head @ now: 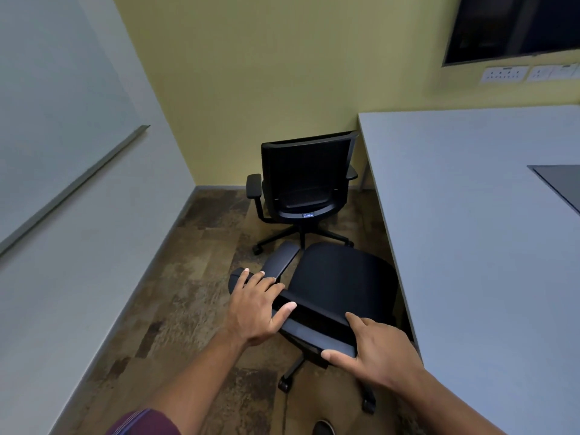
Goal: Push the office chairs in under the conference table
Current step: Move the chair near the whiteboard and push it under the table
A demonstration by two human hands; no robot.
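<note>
A black office chair stands just in front of me beside the white conference table, its seat partly under the table's left edge. My left hand grips the left end of its backrest top, fingers curled over it near the armrest. My right hand grips the right end of the same backrest. A second black office chair stands farther off near the yellow wall, out from the table's corner, its back turned toward me.
A grey wall with a whiteboard rail runs along the left. Brown patterned carpet lies between wall and chairs. A dark screen and sockets hang on the far wall. A dark panel is set in the tabletop.
</note>
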